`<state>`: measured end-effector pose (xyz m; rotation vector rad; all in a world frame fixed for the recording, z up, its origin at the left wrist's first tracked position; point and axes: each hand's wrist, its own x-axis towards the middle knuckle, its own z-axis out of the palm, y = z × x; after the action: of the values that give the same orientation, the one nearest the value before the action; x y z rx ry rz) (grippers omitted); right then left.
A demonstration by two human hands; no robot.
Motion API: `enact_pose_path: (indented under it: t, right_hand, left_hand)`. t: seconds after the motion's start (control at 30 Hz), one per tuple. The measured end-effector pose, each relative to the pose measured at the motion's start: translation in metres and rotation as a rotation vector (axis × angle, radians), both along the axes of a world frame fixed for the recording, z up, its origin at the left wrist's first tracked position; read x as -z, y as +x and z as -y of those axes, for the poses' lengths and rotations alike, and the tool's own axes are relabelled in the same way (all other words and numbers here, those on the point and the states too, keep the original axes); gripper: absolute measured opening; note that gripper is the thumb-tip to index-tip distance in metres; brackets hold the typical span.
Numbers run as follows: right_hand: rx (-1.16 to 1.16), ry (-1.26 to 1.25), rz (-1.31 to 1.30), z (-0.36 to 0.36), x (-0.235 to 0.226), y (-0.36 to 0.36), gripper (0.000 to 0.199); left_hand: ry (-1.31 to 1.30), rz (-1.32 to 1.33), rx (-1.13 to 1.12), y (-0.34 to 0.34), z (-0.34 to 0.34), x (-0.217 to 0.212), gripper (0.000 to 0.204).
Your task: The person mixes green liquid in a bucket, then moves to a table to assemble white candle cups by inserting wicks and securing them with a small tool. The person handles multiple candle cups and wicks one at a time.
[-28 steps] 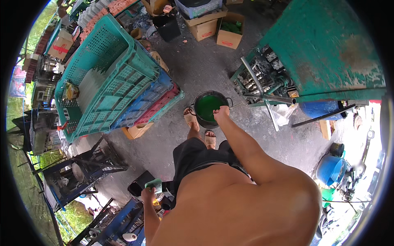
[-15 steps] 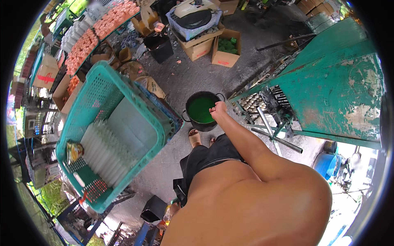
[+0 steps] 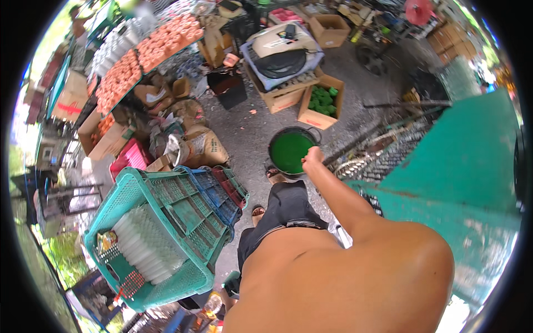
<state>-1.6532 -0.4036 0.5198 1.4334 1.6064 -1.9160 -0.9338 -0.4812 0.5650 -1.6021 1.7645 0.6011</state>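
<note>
A round dark pot (image 3: pixel 271 158) with looped handles holds bright green liquid (image 3: pixel 291 151). My right hand (image 3: pixel 313 157) is at the end of my stretched arm, over the pot's right rim. Its fingers are closed, and what they hold, if anything, is hidden. Low in the view, a bit of skin that seems to be my left hand (image 3: pixel 226 300) shows beside a dark green object; its fingers cannot be made out. My sandalled feet are just this side of the pot. To the left stands a green plastic crate (image 3: pixel 189 219) with rows of translucent tubes (image 3: pixel 147 244) in it.
Green painted metal sheeting (image 3: pixel 444 150) rises on the right. Beyond the pot are a cardboard box of green pieces (image 3: pixel 322 105), a crate with a dark lid-like item (image 3: pixel 280 64) and a black bin (image 3: pixel 227 90). Orange cups (image 3: pixel 166 41) crowd a table at far left.
My view has shifted forward, so more of the far floor and boxes shows. One foot has stepped ahead beside the pot. My right hand stays closed near the pot's rim.
</note>
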Motion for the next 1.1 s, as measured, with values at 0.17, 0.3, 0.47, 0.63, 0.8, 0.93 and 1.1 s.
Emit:
enact_pose_path:
  t: [0.17,0.3,0.47,0.63,0.8,0.93,1.1]
  right_hand:
    - [-0.049,0.021,-0.004,-0.022,-0.030,-0.077,0.010]
    - [-0.057,0.051,-0.003,-0.061,-0.020,-0.128,0.006]
    - [0.024,0.093,0.044,-0.087,-0.054,-0.188,0.007]
    - [0.146,0.057,-0.093,-0.128,-0.071,-0.234,0.010]
    - [0.191,0.036,-0.136,-0.171,-0.107,-0.287,0.008]
    - [0.223,0.032,-0.169,-0.194,-0.140,-0.332,0.013]
    - [0.278,-0.047,-0.219,-0.224,-0.157,-0.397,0.021]
  left_hand:
    - [-0.009,-0.022,-0.050,-0.063,-0.024,-0.016,0.040]
    - [0.001,-0.056,-0.026,-0.116,-0.018,-0.015,0.039]
    - [0.016,-0.105,0.048,-0.194,0.007,0.006,0.037]
    - [0.024,-0.182,0.149,-0.299,0.049,0.046,0.035]
    - [0.045,-0.214,0.238,-0.389,0.083,0.066,0.034]
    - [0.066,-0.225,0.290,-0.447,0.098,0.070,0.033]
    - [0.094,-0.230,0.339,-0.526,0.104,0.071,0.031]
